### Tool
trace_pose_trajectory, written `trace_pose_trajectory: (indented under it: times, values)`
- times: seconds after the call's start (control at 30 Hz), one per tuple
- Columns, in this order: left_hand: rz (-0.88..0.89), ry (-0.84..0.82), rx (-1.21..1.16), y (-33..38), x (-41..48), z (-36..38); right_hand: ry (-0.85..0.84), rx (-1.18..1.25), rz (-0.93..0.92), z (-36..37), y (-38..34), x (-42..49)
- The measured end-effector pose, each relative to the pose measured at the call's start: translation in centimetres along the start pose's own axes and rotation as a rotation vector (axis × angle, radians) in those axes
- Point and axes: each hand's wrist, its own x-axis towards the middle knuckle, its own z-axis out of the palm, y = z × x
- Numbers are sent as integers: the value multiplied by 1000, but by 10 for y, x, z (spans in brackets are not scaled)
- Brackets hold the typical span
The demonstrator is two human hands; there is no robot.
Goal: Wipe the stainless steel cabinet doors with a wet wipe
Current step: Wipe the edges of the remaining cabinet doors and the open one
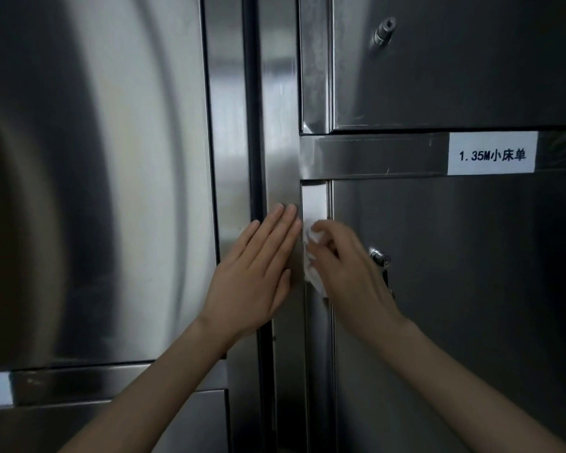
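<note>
Stainless steel cabinet doors fill the view. My right hand (350, 273) grips a crumpled white wet wipe (314, 259) and holds it against the left edge strip of the lower right door (455, 289). My left hand (258, 276) lies flat with straight fingers on the vertical steel post (281, 125) between the doors, just left of the wipe. The wide left door (95, 174) is beside it.
A key lock (378, 256) sits on the lower right door beside my right hand; another lock (383, 31) is on the upper right door. A white label (492, 153) is on the rail between them. A dark gap (254, 109) runs down beside the post.
</note>
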Motion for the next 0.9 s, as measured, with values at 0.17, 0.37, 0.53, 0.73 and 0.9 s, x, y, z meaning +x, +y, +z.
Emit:
trace_pose_trajectory:
  times: [0.17,0.37,0.53,0.73,0.9]
  values:
    - [4,25,-5,0,1,1,90,47,38,23,-6,-14]
    - [-10,68,-19,1,-1,6,-15,-104,-89,21,-2,-10]
    - [-34,96,-46,1,-3,8,134,-106,-50,20,-3,27]
    - [-74,100,-90,1,-5,9,76,-68,-1,35,-11,-49]
    - [-64,112,-80,0,-6,10,112,-128,-64,25,-5,-3]
